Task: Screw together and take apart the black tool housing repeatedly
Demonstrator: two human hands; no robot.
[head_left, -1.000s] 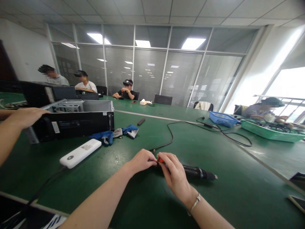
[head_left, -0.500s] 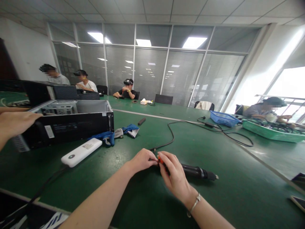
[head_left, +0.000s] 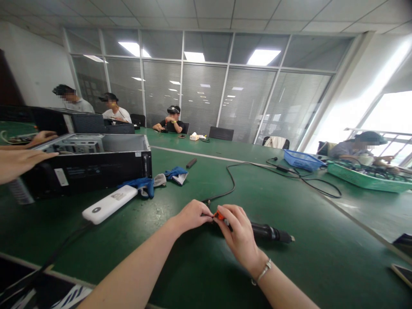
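My left hand (head_left: 194,216) is closed in a pinch near the table's middle, holding something small and dark that I cannot make out. Right beside it, my right hand (head_left: 237,231) grips a small orange-and-black tool (head_left: 219,215), its orange end pointing toward the left fingertips. Fingers hide most of this tool, so its exact kind does not show. Behind and to the right of my right hand lies a black electric screwdriver (head_left: 267,232), its tip facing right. A black cord (head_left: 234,184) runs from near my hands toward the back.
At left, another person's hands (head_left: 28,161) rest on an open black computer case (head_left: 96,167). In front of it lie a white power strip (head_left: 110,204) and blue-grey gloves (head_left: 146,185). A blue basket (head_left: 302,159) and a green basket (head_left: 363,178) stand at right. Several co-workers sit around.
My right hand has shifted slightly right with the orange-and-black tool, while my left hand stays put. The computer case has moved a little left under the other person's hands.
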